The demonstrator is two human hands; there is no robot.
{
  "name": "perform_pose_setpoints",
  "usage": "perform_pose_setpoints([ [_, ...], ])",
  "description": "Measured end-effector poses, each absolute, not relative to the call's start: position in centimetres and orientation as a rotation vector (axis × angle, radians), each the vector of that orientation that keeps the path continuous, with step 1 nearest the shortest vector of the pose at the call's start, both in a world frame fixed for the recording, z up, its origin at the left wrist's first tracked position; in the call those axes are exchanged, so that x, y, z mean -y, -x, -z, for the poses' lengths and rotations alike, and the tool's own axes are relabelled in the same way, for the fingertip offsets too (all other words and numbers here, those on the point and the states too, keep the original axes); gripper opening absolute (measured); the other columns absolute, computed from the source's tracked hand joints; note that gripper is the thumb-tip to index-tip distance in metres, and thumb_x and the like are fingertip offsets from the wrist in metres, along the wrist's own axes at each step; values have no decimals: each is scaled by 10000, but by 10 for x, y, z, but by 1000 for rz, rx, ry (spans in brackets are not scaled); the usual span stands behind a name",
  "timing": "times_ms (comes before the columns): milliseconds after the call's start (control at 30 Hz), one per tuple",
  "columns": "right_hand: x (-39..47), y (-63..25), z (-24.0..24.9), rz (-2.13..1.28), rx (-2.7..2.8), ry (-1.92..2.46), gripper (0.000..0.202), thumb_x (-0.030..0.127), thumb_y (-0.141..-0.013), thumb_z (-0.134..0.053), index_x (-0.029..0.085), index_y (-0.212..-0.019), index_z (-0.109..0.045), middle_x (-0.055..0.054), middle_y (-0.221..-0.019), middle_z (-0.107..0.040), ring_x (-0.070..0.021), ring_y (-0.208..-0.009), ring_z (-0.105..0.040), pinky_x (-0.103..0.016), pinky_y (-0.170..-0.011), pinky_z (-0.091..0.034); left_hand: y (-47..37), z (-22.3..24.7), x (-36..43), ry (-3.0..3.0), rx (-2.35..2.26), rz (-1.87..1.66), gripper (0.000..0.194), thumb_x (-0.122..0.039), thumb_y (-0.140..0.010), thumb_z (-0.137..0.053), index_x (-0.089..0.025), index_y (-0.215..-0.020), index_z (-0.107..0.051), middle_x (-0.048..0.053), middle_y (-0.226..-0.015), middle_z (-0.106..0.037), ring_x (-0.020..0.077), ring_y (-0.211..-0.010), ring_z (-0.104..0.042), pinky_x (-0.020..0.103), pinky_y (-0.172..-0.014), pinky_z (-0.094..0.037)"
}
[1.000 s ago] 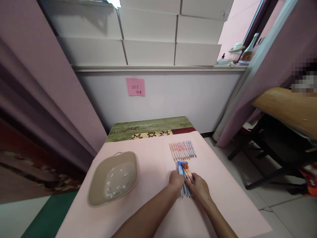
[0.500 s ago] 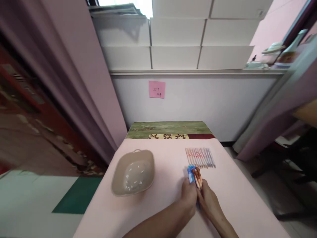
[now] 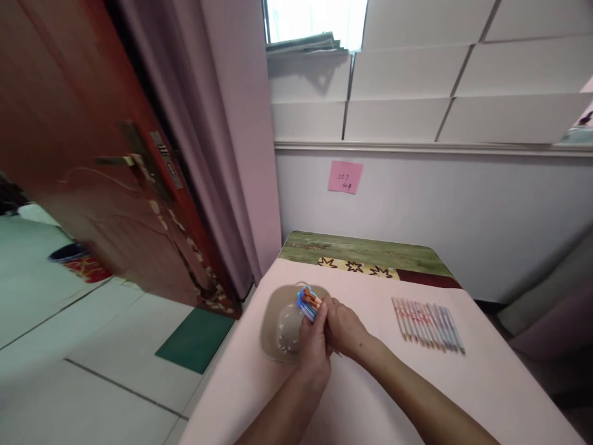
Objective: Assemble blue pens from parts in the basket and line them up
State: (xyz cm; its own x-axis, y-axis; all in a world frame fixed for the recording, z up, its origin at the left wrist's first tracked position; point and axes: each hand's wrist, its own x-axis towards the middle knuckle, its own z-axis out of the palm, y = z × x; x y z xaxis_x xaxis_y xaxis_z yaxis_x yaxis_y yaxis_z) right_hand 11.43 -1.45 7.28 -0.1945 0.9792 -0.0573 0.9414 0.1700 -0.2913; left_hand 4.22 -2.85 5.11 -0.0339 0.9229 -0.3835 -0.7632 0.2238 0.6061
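A bundle of pens (image 3: pixel 309 303) with blue and brown tops is gripped between both my hands. My left hand (image 3: pixel 315 346) is closed around its lower part. From the right, my right hand (image 3: pixel 345 326) wraps the same bundle, fingers closed and partly hidden. The pen tops point up and left, over the right side of a beige basket (image 3: pixel 271 309) with a slotted bottom. To the right on the table lies a neat row of pens (image 3: pixel 427 324), side by side, with clear barrels and reddish to bluish-grey parts.
Pink cloth covers most of the table (image 3: pixel 370 395); its green patterned far end (image 3: pixel 361 246) shows by the wall. A pink note (image 3: pixel 345 177) is stuck on the wall. A wooden door (image 3: pixel 139 185) and a purple curtain (image 3: pixel 217 154) stand at left.
Both hands have carried the pen bundle left, from beside the row of pens to over the basket. My view has turned left. The row of pens still lies on the cloth.
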Motion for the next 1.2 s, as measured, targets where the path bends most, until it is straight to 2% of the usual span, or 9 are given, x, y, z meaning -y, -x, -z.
perform_pose_setpoints([
  [167, 4, -84, -62, -305, 2422, 1913, 306, 159, -893, -395, 106, -1159, -536, -155, -1088, -606, -232, -968, -606, -308, -771, -457, -20, -38, 16, -120, -888, -1349, 302, -300, -689, -765, -154, -941, -685, 95, -889, -739, 243, -891, -693, 343, -817, -543],
  [333, 9, -78, -63, -146, 2462, 1948, 343, 172, -897, -386, 105, -1202, -528, -175, -1096, -587, -265, -999, -574, -337, -763, -463, -14, -34, 11, -34, -811, -1228, 277, -310, -710, -745, -148, -927, -688, 111, -888, -741, 265, -904, -692, 379, -842, -537],
  [600, 20, -78, -57, 69, 2474, 1985, 425, 143, -877, -413, 93, -1293, -481, -182, -1144, -568, -276, -1030, -544, -389, -830, -452, -14, -42, 10, 69, -700, -924, 332, -442, -753, -672, -148, -905, -700, 128, -899, -741, 287, -971, -672, 414, -899, -502],
  [733, 25, -77, -57, 103, 2478, 1975, 511, 84, -866, -409, 76, -1376, -396, -192, -1134, -584, -269, -1033, -552, -402, -841, -459, -16, -38, 11, 39, -749, -1006, 314, -460, -781, -637, -162, -853, -708, 111, -858, -741, 270, -963, -673, 377, -878, -511],
  [867, 28, -81, -69, 100, 2557, 1875, 485, 82, -870, -401, 95, -1353, -443, -190, -1103, -613, -276, -1012, -566, -430, -878, -447, -17, -32, 9, -19, -798, -1135, 266, -442, -752, -677, -178, -777, -697, 93, -821, -737, 272, -947, -674, 368, -849, -522],
  [933, 27, -84, -74, 24, 2602, 1839, 504, 118, -854, -457, 84, -1357, -436, -201, -1136, -607, -283, -1029, -565, -428, -881, -452, -17, -30, 7, -19, -791, -1128, 275, -444, -759, -668, -170, -754, -689, 98, -805, -733, 275, -934, -676, 375, -843, -525],
  [1067, 18, -87, -77, -110, 2621, 1885, 770, 190, -732, -650, 50, -1417, -327, -241, -1259, -528, -302, -1084, -560, -382, -866, -477, -19, -28, 0, 13, -735, -1057, 252, -399, -769, -654, -150, -786, -689, 115, -808, -731, 276, -914, -680, 392, -856, -522],
  [1100, 15, -87, -76, -95, 2600, 1924, 769, 179, -742, -642, 55, -1425, -311, -243, -1273, -515, -299, -1086, -565, -373, -858, -481, -20, -28, -2, 17, -719, -1064, 244, -386, -764, -655, -148, -804, -691, 118, -822, -732, 275, -917, -680, 393, -862, -520],
  [1200, 6, -84, -69, 7, 2537, 2018, 590, 115, -855, -490, 88, -1421, -326, -222, -1246, -533, -273, -1049, -593, -363, -822, -484, -24, -26, -8, 36, -704, -1114, 230, -357, -771, -625, -144, -822, -693, 124, -853, -732, 276, -932, -676, 393, -870, -519],
])
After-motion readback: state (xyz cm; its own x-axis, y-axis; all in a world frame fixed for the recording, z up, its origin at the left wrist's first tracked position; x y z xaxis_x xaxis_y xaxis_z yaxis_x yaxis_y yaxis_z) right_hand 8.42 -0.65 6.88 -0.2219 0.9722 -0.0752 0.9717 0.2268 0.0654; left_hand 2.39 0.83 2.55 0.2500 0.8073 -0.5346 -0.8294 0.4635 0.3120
